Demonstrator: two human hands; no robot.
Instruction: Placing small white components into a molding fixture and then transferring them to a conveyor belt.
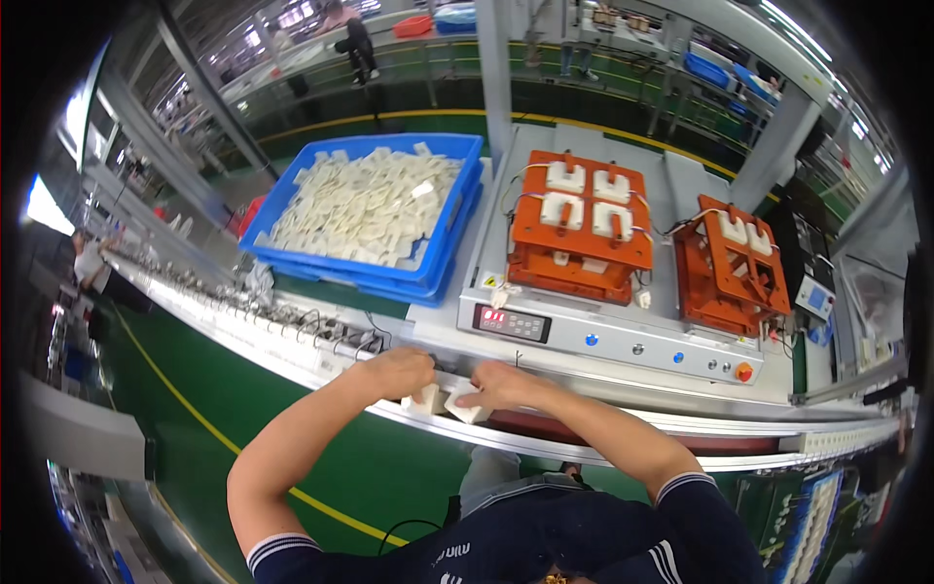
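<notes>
Bright light, with glowing overhead tube lamps (796, 31); the workbench (623, 457) front edge bows, background soft, corners black.

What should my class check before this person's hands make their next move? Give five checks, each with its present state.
1. Left hand on the left white block: ok, fingers touch it.
2. Right hand on the right white block: ok, thumb lies against it.
3. White pieces inside the blue tray: ok, a large heap.
4. Four white pieces on top of the larger orange stand: ok.
5. Red knob pressed or released: cannot tell.
</notes>
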